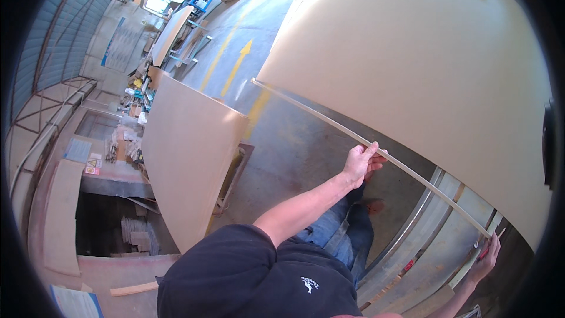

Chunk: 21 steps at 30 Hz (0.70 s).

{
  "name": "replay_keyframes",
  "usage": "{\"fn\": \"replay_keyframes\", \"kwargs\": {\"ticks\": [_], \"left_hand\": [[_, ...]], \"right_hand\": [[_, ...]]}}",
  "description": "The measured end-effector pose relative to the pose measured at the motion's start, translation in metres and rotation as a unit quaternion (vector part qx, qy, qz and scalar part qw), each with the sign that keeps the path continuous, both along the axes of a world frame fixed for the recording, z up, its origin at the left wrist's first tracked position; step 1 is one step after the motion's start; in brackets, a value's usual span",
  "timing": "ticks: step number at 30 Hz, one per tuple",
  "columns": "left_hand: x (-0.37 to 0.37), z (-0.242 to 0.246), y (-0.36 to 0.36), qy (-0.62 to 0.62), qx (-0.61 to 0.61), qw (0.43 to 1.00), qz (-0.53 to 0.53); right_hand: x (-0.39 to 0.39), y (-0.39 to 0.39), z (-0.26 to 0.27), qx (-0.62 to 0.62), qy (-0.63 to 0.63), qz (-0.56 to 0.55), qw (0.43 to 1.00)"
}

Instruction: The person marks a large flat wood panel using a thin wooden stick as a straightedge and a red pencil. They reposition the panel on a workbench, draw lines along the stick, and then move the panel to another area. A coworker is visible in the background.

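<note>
A long thin pale strip (326,117), apparently wood, runs diagonally in front of me, beside the near edge of a large pale board (397,53). My left hand (362,163) grips the strip near its middle, thumb on top. At the strip's lower right end is my right hand (484,261), fingers closed around that end. A slim red pencil or pen (484,254) also shows in the right hand. Below the strip's right part lies a metal machine bed (423,238) with long slots. The strip's far end hangs over the floor, close to the board's left corner.
To my left a tall stack of pale panels (194,141) rests on a low cart (236,176). Yellow lines and an arrow (238,66) mark the concrete floor. A cluttered bench (132,110) follows the wall. Another panel (172,35) stands farther back.
</note>
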<state>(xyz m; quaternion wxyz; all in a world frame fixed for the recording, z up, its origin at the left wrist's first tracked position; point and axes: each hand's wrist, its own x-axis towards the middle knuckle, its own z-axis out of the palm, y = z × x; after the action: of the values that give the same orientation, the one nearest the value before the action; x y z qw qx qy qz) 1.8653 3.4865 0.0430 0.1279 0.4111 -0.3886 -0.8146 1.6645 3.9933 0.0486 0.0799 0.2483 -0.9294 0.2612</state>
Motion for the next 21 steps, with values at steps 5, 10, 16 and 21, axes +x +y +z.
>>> {"fn": "replay_keyframes", "kwargs": {"ticks": [5, 10, 16, 21], "left_hand": [[-0.008, -0.004, 0.000, 0.006, -0.008, 1.000, 0.008], [-0.015, -0.002, 0.008, 0.007, -0.021, 1.000, 0.002], [-0.025, -0.004, 0.015, 0.004, -0.022, 1.000, 0.012], [-0.029, -0.009, 0.019, -0.042, -0.089, 0.995, -0.003]], "right_hand": [[-0.006, -0.001, -0.005, -0.004, -0.004, -0.004, 1.000], [-0.016, 0.007, -0.009, 0.014, 0.004, -0.017, 1.000], [-0.027, 0.004, -0.007, -0.004, 0.003, -0.016, 1.000], [-0.023, -0.007, 0.009, 0.033, 0.020, -0.034, 0.999]]}}
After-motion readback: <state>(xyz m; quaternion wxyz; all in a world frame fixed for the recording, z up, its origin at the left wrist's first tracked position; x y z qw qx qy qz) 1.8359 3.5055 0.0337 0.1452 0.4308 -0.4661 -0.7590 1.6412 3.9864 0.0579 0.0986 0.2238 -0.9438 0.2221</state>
